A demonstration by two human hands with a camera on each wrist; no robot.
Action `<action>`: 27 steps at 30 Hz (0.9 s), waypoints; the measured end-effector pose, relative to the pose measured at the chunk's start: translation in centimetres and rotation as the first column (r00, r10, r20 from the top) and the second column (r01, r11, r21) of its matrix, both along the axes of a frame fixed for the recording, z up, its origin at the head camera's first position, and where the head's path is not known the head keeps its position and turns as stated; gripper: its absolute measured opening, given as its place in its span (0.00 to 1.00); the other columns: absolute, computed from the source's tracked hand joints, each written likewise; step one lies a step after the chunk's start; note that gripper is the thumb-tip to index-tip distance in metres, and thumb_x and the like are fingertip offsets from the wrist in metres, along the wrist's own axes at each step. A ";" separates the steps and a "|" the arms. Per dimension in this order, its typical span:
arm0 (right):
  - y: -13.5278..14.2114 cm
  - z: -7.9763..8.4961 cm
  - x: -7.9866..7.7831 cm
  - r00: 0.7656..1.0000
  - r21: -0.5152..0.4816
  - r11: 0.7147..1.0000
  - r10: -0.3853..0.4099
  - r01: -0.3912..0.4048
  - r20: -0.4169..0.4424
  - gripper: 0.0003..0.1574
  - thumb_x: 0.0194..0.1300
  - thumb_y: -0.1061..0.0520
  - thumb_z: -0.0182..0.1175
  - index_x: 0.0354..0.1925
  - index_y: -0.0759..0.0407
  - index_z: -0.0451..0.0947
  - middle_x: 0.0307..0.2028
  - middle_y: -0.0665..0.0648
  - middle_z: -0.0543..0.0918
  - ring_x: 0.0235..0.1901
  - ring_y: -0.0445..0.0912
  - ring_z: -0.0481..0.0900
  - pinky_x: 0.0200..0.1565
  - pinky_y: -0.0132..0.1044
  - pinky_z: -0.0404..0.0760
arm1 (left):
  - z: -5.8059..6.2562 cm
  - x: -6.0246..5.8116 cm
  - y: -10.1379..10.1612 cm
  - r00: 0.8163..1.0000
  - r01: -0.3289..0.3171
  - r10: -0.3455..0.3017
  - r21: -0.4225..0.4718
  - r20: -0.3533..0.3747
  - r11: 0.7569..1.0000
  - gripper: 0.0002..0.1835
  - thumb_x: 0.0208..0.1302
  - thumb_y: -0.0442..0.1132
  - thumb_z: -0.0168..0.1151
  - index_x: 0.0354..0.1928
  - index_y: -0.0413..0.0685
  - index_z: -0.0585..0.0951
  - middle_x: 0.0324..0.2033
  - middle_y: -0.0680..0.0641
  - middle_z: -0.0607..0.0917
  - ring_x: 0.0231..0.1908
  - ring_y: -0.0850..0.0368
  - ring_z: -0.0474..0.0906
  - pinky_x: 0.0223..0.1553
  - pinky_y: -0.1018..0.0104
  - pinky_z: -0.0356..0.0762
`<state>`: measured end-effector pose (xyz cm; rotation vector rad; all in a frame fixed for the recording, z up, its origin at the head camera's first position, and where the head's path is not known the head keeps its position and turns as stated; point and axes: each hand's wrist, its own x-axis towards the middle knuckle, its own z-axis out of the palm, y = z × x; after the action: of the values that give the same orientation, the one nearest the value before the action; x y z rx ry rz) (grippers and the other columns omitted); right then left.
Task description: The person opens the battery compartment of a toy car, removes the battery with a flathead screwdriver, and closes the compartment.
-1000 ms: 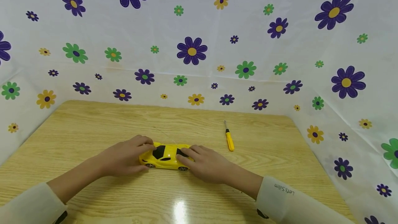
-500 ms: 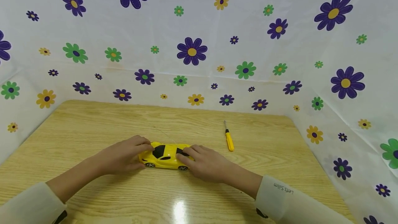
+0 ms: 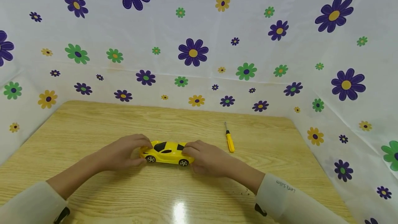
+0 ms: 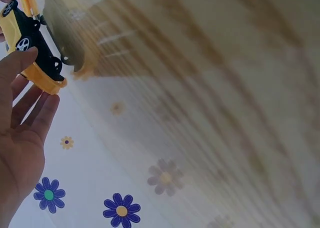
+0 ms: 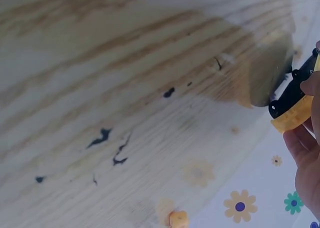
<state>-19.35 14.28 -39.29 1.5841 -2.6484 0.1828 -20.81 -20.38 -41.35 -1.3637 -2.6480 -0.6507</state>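
A glossy yellow toy sports car with black windows and spoked wheels, apparently moulded plastic, sits toward seven o'clock from the head view's centre, wheels down and seemingly raised just off the shiny, pale wood-grain tabletop. The left hand pinches its nine o'clock end between thumb and fingers; the right hand pinches the three o'clock end in the same way. The car is probably light and hollow, with a stiff shell that should not give under a firm squeeze, though its polished curves could be slippery. The ends or the low body sides look the best holds; the wheels may turn under a fingertip. Near two o'clock from the car lies a slim screwdriver with a yellow handle and metal shaft.
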 end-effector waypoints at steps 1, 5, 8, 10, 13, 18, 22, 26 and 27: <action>0.1 0.1 -0.1 1.000 -0.012 1.000 -0.004 0.005 0.024 0.27 0.69 0.59 0.64 0.64 0.56 0.72 0.62 0.55 0.77 0.61 0.48 0.75 0.63 0.36 0.78 | 0.0 -0.1 0.0 1.000 -0.003 0.003 0.011 0.016 1.000 0.19 0.61 0.39 0.75 0.53 0.50 0.83 0.52 0.54 0.83 0.51 0.57 0.81 0.53 0.55 0.85; 0.2 0.3 -0.4 0.995 -0.069 0.997 -0.021 0.028 0.100 0.26 0.70 0.59 0.64 0.65 0.57 0.74 0.62 0.55 0.78 0.62 0.47 0.75 0.65 0.36 0.77 | 0.0 -0.6 -0.2 0.997 -0.011 0.006 0.074 0.076 0.997 0.17 0.61 0.38 0.75 0.52 0.51 0.84 0.49 0.57 0.84 0.48 0.61 0.82 0.51 0.57 0.86; 0.3 0.4 -0.7 0.989 -0.095 0.994 -0.038 0.052 0.144 0.26 0.72 0.58 0.63 0.65 0.58 0.74 0.63 0.55 0.78 0.62 0.47 0.75 0.65 0.37 0.77 | 0.0 -0.9 -0.3 0.994 -0.023 0.011 0.109 0.111 0.994 0.16 0.61 0.36 0.75 0.51 0.51 0.85 0.48 0.57 0.85 0.47 0.62 0.82 0.50 0.58 0.86; 0.3 0.5 -0.8 0.983 -0.109 0.991 -0.053 0.073 0.178 0.26 0.73 0.57 0.62 0.66 0.58 0.74 0.63 0.55 0.77 0.63 0.47 0.75 0.65 0.38 0.77 | 0.0 -1.0 -0.3 0.991 -0.037 0.020 0.124 0.136 0.992 0.16 0.62 0.36 0.75 0.51 0.51 0.85 0.48 0.57 0.85 0.47 0.61 0.82 0.51 0.60 0.86; 0.4 0.6 -1.1 0.970 -0.133 0.985 -0.077 0.110 0.231 0.26 0.73 0.57 0.61 0.66 0.58 0.74 0.63 0.54 0.77 0.63 0.46 0.75 0.65 0.40 0.77 | 0.0 -1.4 -0.4 0.982 -0.046 0.015 0.168 0.186 0.985 0.15 0.62 0.34 0.74 0.50 0.49 0.85 0.47 0.55 0.86 0.48 0.58 0.84 0.52 0.60 0.86; 0.5 0.5 -1.9 0.942 -0.237 0.960 -0.063 0.147 0.330 0.25 0.71 0.60 0.62 0.65 0.60 0.76 0.60 0.54 0.79 0.56 0.45 0.77 0.61 0.44 0.81 | 0.0 -1.9 -0.4 0.960 -0.077 0.009 0.233 0.279 0.969 0.13 0.64 0.34 0.73 0.50 0.47 0.86 0.47 0.52 0.87 0.49 0.54 0.85 0.54 0.59 0.85; 0.8 0.2 -2.5 0.915 -0.313 0.932 -0.042 0.180 0.401 0.26 0.69 0.63 0.63 0.64 0.61 0.77 0.57 0.54 0.81 0.53 0.45 0.79 0.59 0.45 0.83 | 0.1 -2.3 -0.4 0.938 -0.136 0.043 0.249 0.344 0.959 0.13 0.65 0.38 0.73 0.51 0.49 0.86 0.47 0.53 0.87 0.50 0.54 0.84 0.55 0.59 0.85; 0.9 -0.1 -3.1 0.878 -0.343 0.905 -0.063 0.251 0.475 0.24 0.69 0.63 0.62 0.63 0.59 0.78 0.56 0.54 0.83 0.54 0.46 0.82 0.62 0.44 0.82 | 0.2 -2.6 -0.3 0.919 -0.196 0.087 0.252 0.385 0.948 0.14 0.65 0.41 0.73 0.51 0.51 0.87 0.48 0.54 0.88 0.51 0.55 0.84 0.55 0.62 0.84; 1.0 -0.2 -3.2 0.866 -0.349 0.897 -0.069 0.270 0.495 0.23 0.69 0.62 0.62 0.62 0.59 0.79 0.56 0.54 0.84 0.54 0.47 0.82 0.62 0.44 0.81 | 0.2 -2.7 -0.3 0.915 -0.210 0.099 0.252 0.391 0.945 0.14 0.66 0.42 0.73 0.52 0.51 0.87 0.48 0.53 0.88 0.51 0.54 0.84 0.55 0.63 0.84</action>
<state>-22.56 15.23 -39.45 1.2744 -2.7927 1.1724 -23.46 -20.65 -41.16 -1.0166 -2.7453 -1.3337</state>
